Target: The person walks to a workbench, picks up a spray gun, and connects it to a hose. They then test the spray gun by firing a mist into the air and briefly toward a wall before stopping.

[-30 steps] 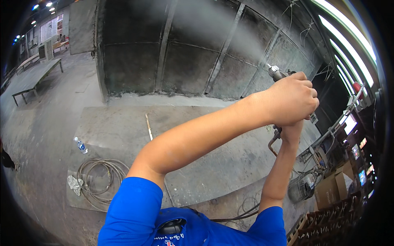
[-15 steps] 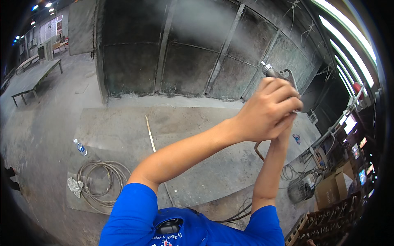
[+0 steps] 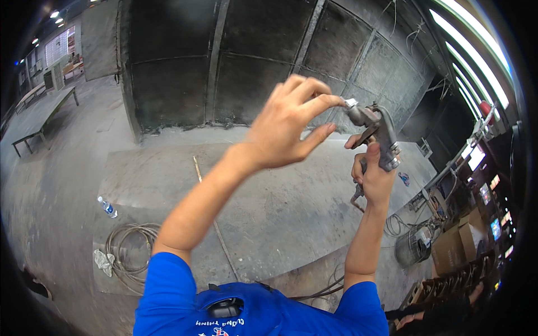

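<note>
A metal spray gun [image 3: 386,137] is held up in front of me, its silvery nozzle [image 3: 351,103] pointing to the upper left. My right hand [image 3: 372,173] is wrapped round its handle, the thumb along the back and a finger by the trigger. Below the grip, a hose fitting [image 3: 357,196] shows. Left of the gun is my left hand [image 3: 294,120], fingers bent but apart, the thumb standing away. One of its fingertips is beside the nozzle; whether it touches I cannot tell. I see nothing in that hand.
Dark panelled booth walls [image 3: 168,89] stand ahead, above a grey floor sheet [image 3: 269,224]. A coiled hose [image 3: 126,252], a water bottle [image 3: 106,207] and a thin strip [image 3: 218,235] lie left. At right are a wire basket [image 3: 412,249], a cardboard box [image 3: 457,246] and another person's hand [image 3: 476,292].
My left hand has come away leftward from the gun's body, uncovering the gun and my right hand. The pale mist by the wall has thinned. Another person's hands now show at lower right.
</note>
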Action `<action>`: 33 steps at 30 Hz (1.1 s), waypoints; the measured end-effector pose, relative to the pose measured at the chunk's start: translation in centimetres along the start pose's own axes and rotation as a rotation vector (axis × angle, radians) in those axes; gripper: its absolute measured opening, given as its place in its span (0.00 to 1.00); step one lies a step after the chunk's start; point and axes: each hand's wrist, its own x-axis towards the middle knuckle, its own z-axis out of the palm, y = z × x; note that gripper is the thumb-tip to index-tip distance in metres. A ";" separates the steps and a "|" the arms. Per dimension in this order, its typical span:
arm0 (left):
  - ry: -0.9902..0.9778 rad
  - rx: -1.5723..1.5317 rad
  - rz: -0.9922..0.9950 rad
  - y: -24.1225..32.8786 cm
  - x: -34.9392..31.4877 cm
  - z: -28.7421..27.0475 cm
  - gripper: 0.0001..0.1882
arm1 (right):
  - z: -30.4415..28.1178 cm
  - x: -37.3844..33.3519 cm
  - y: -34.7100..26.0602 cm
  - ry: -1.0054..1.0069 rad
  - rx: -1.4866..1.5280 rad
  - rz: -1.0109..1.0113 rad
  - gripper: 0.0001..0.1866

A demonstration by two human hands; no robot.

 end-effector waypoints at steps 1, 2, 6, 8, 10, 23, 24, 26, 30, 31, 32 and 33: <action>-0.095 0.072 0.081 -0.5 0.7 -1.0 0.17 | -0.4 -0.4 0.1 -0.056 -0.044 -0.035 0.30; -0.188 0.144 0.163 -1.0 1.6 -1.8 0.19 | -0.9 -0.7 0.2 -0.119 0.003 -0.040 0.31; -0.897 0.064 0.062 -2.1 5.6 -3.5 0.24 | -1.6 -1.2 0.7 -0.347 -0.357 -0.202 0.37; -1.072 0.096 -0.072 -2.1 6.9 -3.5 0.23 | -1.4 -1.1 1.1 -0.414 -0.434 -0.290 0.39; -1.197 0.124 -0.135 -2.1 7.5 -2.8 0.21 | -1.2 -1.2 1.4 -0.463 -0.466 -0.319 0.42; -0.117 0.386 0.453 -4.3 1.6 0.9 0.18 | 1.7 -3.8 2.9 -0.051 0.241 0.210 0.34; -0.065 0.428 0.449 -4.4 0.8 1.5 0.16 | 2.0 -3.9 2.8 -0.043 0.247 0.243 0.31; 0.033 0.489 0.445 -4.6 -0.5 2.5 0.15 | 2.6 -4.0 2.5 0.003 0.353 0.325 0.30; 0.160 0.566 0.378 -4.5 -1.9 4.3 0.05 | 2.9 -3.9 2.2 0.036 0.430 0.424 0.28; 0.174 0.561 0.358 -4.4 -1.9 4.7 0.05 | 2.9 -3.9 2.2 0.018 0.377 0.442 0.29; 0.128 0.522 0.298 -4.3 -2.0 5.1 0.06 | 3.1 -4.0 2.3 -0.010 0.335 0.441 0.30; 0.086 0.505 0.295 -4.3 -2.1 5.3 0.05 | 3.3 -4.1 2.4 -0.011 0.277 0.468 0.31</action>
